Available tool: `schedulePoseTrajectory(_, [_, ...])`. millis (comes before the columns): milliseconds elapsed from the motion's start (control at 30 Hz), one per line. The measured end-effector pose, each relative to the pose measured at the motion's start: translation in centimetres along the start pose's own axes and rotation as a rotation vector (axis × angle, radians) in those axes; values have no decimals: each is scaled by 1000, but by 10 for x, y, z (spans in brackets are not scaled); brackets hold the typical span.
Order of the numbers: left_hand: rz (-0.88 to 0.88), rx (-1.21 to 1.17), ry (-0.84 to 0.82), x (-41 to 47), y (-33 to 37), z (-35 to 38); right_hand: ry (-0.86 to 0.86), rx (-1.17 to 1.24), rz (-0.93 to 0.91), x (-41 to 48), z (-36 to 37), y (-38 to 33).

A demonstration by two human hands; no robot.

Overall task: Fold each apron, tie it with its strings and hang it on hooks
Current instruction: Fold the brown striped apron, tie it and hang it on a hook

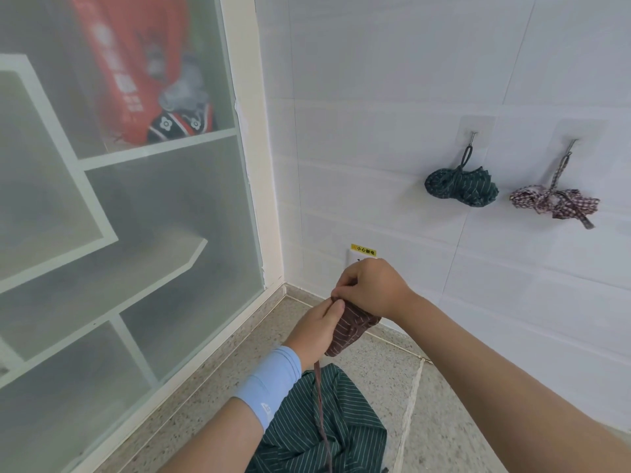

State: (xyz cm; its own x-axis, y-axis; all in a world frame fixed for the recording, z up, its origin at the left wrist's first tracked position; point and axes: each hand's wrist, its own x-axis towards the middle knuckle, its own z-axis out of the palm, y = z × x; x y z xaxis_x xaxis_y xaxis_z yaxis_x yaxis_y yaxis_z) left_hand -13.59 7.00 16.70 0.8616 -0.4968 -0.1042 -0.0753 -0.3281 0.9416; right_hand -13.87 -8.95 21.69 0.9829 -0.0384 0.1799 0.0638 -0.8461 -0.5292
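Right hand (372,288) curled knuckles-up over the top of the brown apron (351,331), fingertips pinching its upper edge. Left hand (314,331) wrapped round the same roll from beneath, thumb pressed against that edge. Both closed on the cloth, neither free. Held so, probably, to keep the roll tight for winding or knotting the string (321,404); otherwise likely to spring loose. String hanging slack from under the left hand, trailing down across the green apron (324,421). Brown apron held up off the floor (205,387), low in the corner, socket (362,255) just behind the right hand.

Green apron crumpled on the floor directly below the hands, unfolded, apparently left within easy reach for its turn.

Count, from the head view: four aprons.
- Two done, tied up and hung by a loop on the wall: green bundle (461,187) on the left hook (473,136), checked bundle (553,203) on the right hook (573,145), side by side, not touching.
- One in the hands.
- One on the floor.

Two hooks in sight, both taken; no free hook visible, so presumably another somewhere out of frame. Roughly halfway through, by that tally. One blue wrist sleeve (269,384), on the left forearm.
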Motion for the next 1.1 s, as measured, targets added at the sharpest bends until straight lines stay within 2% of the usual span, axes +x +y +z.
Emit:
schedulePoseTrajectory(100, [-10, -148, 64, 5, 4, -2, 238, 308, 138, -11, 16, 8])
schedulePoseTrajectory(133, [-25, -225, 93, 7, 7, -5, 302, 498, 241, -19, 28, 10])
schedulePoseTrajectory(167, [-40, -296, 113, 9, 9, -7, 282, 703, 332, -27, 40, 11])
schedulePoseTrajectory(200, [-50, -356, 126, 11, 12, -9, 181, 879, 388, -36, 56, 11])
schedulePoseTrajectory(267, [-73, -427, 131, 14, 16, -11, -120, 1075, 342, -51, 84, 8])
schedulePoseTrajectory(367, [-88, -430, 98, 17, 20, -12, -411, 1134, 189, -60, 98, 5])
schedulePoseTrajectory(467, [-15, -322, 42, 15, 19, -22, -545, 1021, 221, -55, 80, 18])
schedulePoseTrajectory(567, [50, -96, -136, 6, 16, -36, -693, 699, 266, -44, 51, 40])
schedulePoseTrajectory(700, [44, 212, -324, -4, 8, -33, -741, 433, 372, -23, 22, 51])
schedulePoseTrajectory(767, [48, 306, -338, -7, 7, -24, -719, 247, 382, -11, 14, 43])
schedulePoseTrajectory(867, [53, 402, -326, -9, 2, -15, -723, -44, 301, -1, 9, 31])
schedulePoseTrajectory(967, [84, 518, -267, -9, -5, -12, -721, 10, 287, 2, 4, 28])
schedulePoseTrajectory(1100, [37, 509, -171, -8, -18, -7, -611, -349, 137, 6, 8, 17])
